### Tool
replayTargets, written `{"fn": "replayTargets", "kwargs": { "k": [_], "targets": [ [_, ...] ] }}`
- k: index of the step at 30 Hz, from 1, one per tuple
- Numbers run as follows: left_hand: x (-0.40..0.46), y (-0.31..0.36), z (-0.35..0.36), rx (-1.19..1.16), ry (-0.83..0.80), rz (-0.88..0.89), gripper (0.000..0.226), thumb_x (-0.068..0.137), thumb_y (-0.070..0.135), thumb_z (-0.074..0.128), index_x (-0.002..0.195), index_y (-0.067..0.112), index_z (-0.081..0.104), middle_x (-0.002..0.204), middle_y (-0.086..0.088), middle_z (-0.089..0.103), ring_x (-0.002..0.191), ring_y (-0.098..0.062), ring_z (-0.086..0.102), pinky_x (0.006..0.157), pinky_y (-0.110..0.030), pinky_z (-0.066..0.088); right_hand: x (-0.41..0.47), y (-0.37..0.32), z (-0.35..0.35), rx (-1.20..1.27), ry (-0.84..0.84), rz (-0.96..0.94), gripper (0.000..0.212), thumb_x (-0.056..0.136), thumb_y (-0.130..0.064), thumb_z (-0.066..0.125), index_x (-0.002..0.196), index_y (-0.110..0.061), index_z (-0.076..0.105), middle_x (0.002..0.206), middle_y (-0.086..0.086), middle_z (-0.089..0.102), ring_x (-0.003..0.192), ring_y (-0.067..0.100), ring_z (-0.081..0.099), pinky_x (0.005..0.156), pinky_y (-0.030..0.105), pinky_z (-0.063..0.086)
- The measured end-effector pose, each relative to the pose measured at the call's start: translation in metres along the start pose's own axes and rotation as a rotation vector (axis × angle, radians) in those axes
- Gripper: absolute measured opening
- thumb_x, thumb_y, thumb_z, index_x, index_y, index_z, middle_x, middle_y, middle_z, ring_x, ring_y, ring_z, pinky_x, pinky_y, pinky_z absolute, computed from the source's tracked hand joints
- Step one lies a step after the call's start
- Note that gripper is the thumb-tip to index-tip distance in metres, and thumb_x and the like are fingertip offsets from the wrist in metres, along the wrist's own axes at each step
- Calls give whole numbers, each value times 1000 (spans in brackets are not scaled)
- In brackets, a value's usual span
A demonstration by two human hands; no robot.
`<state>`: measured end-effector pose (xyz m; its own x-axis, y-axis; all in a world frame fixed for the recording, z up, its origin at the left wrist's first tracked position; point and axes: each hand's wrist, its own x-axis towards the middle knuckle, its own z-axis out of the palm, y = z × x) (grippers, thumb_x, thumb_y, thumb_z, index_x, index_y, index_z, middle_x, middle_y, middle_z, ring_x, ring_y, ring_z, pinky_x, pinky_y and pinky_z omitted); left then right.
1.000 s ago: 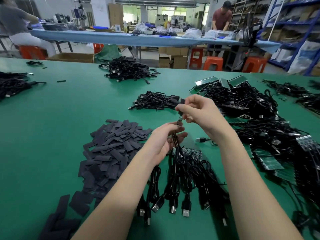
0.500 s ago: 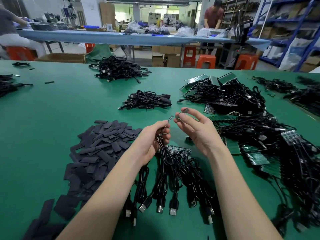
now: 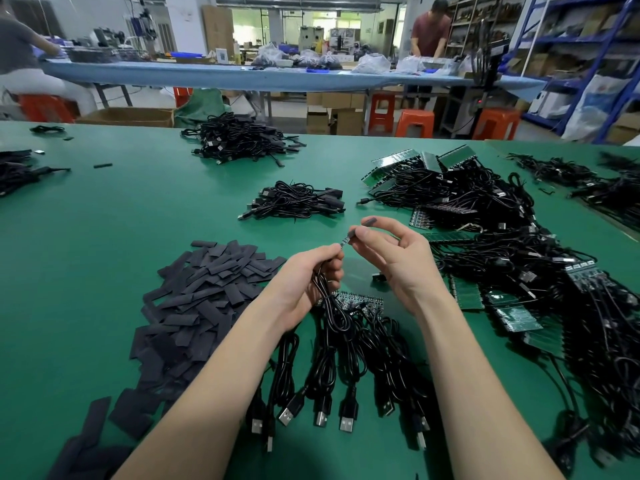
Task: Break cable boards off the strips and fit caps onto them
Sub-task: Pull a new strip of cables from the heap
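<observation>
My left hand (image 3: 311, 282) grips a black cable just below its small board (image 3: 344, 242), which points up to the right. My right hand (image 3: 391, 258) pinches a dark cap (image 3: 369, 222) between thumb and fingers, its open end meeting the board's tip. Below the hands lies a green board strip (image 3: 360, 301) with several black USB cables (image 3: 332, 368) still attached, their plugs fanned toward me. A heap of flat dark caps (image 3: 194, 303) lies to the left on the green table (image 3: 104, 230).
A small bundle of finished cables (image 3: 294, 202) lies ahead, a bigger pile (image 3: 239, 140) farther back. Tangled strips with cables (image 3: 485, 216) crowd the right side. People work at a blue table (image 3: 242, 76) behind, with orange stools (image 3: 415, 123) between.
Both hands dropped lower and came apart slightly. The right hand turned palm-up and now brings the cap to the board tip held in the left hand.
</observation>
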<state>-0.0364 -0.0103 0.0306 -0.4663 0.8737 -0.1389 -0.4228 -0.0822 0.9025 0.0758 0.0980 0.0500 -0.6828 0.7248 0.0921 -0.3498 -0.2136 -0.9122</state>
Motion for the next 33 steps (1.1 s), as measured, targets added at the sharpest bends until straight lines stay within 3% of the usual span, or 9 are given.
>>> {"fn": "replayTargets", "kwargs": {
  "k": [6, 12, 20, 28, 33],
  "targets": [
    [-1, 2, -4, 14, -46, -11, 19, 98, 16, 55, 81, 11, 61, 67, 2, 56, 62, -11, 54, 62, -22, 48, -2, -4, -4, 13, -68, 74, 19, 82, -2, 76, 99, -4, 69, 99, 19, 76, 88, 20, 74, 79, 21, 57],
    [-5, 14, -20, 217, -180, 46, 22, 98, 9, 54, 77, 12, 63, 69, 0, 54, 63, -12, 53, 62, -22, 48, -3, -11, -12, 16, -183, 189, 19, 70, -7, 79, 88, -9, 74, 98, 19, 76, 85, 22, 74, 76, 20, 58],
    [-8, 20, -29, 227, -316, 23, 10, 87, 13, 60, 79, 9, 61, 68, 5, 57, 63, -9, 51, 63, -20, 48, -8, -16, -11, -71, -303, 180, 18, 70, -5, 77, 87, -11, 74, 98, 18, 76, 86, 20, 74, 77, 22, 58],
    [-8, 19, -25, 232, -302, 25, 12, 87, 19, 62, 79, 11, 61, 69, 2, 51, 64, -10, 51, 64, -19, 47, -9, -19, -8, -130, -313, 110, 21, 72, -5, 76, 92, -9, 70, 98, 18, 76, 87, 21, 74, 79, 25, 58],
    [-10, 20, -21, 183, -335, 42, 19, 89, 19, 61, 71, 18, 67, 70, 1, 52, 64, -10, 50, 65, -21, 49, -10, -16, -6, -15, -300, 112, 18, 74, -6, 74, 90, -13, 71, 99, 15, 76, 85, 18, 73, 80, 23, 57]
  ]
}}
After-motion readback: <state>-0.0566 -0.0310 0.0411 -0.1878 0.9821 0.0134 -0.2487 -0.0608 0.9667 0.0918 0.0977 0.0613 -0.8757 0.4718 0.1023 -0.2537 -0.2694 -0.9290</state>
